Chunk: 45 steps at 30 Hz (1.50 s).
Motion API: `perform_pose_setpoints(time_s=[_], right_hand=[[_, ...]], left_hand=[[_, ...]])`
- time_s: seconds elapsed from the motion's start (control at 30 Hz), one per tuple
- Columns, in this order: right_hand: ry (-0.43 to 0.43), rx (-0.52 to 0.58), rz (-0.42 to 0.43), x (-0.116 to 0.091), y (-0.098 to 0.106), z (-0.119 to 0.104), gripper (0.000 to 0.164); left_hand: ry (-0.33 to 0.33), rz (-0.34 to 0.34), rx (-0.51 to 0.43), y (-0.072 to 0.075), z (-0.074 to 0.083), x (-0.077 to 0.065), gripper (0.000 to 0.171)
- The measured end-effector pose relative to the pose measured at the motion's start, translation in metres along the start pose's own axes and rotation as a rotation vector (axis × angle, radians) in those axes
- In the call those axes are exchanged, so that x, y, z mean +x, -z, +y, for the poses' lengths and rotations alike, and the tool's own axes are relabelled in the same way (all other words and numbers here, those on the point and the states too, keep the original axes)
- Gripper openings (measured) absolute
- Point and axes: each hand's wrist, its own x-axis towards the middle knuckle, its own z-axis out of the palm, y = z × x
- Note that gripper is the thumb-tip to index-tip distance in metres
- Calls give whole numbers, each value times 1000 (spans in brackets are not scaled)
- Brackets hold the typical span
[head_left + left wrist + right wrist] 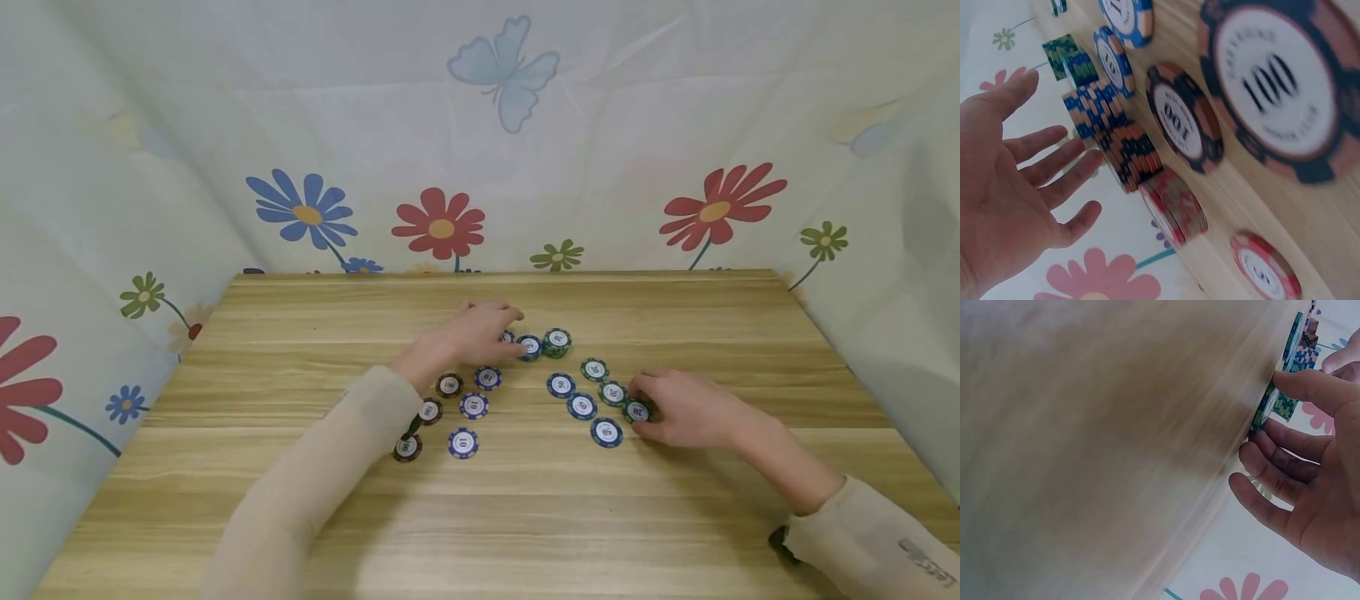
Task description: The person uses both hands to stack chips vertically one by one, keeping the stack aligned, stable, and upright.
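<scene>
My left hand (480,333) is over the row of stacked poker chips, its fingers spread and apart from one another in the left wrist view. Beside those fingers stand a blue-and-tan stack (1094,109), a brown-and-black stack (1132,156) and a red stack (1172,206). Right of that hand are a blue stack (529,347) and a green stack (557,342). Over to the right, my right hand (682,408) pinches a green 20 chip (637,412) at its edge between thumb and fingers. That chip lies flat, last in a slanting line of green chips (595,370).
Blue 50 chips (582,406) form a slanting line left of the green ones. Blue-and-tan 10 chips (474,406) and brown 100 chips (430,411) lie near the left forearm. A red 5 chip (1265,269) lies flat. A flowered cloth (600,125) surrounds the wooden table (525,533).
</scene>
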Motion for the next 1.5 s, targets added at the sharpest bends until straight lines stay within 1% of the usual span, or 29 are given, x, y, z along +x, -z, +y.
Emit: perform_pose_setpoints(time_s=[0.33,0.57,0.8,1.0,1.13,1.27,1.5], right_hand=[[-9,-3,8,0,-1,0,32],[5,2,22,-2,2,1,27],[18,-19,54,0,5,3,28],[29,-25,68,3,5,3,30],[23,-26,69,1,6,1,28],[17,-26,67,0,7,0,27],[0,-26,67,-1,8,0,27]], left_hand=[[-37,-37,-30,-7,11,12,64],[-36,-18,-29,-9,22,22,61],[-35,-1,-6,-10,36,31,61],[-15,10,30,-17,37,38,62],[-24,24,39,-20,37,42,62],[-36,28,48,-22,38,45,56],[-48,45,52,-22,38,47,50]])
